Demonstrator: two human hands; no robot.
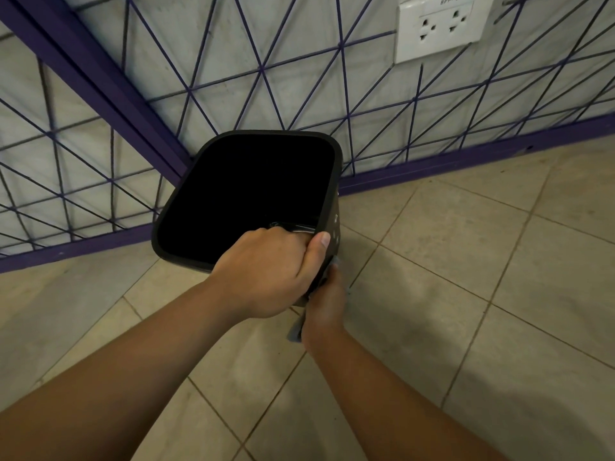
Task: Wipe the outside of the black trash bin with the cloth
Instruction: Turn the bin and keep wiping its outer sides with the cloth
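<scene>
Your view is evenly but dimly lit, with soft shadows on the floor tiles point(466, 294). The bin point(336, 207) interior reads pure black, without detail. Wide-angle distortion bends the purple grid point(259, 68); the right hand point(324, 304) is slightly blurred.

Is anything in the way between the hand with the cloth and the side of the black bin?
Nothing visible. The right hand presses the grey cloth straight onto the black trash bin's near outer wall, just below the left hand, whose grip closes over the rim. Most of the cloth is hidden behind the right hand.
</scene>
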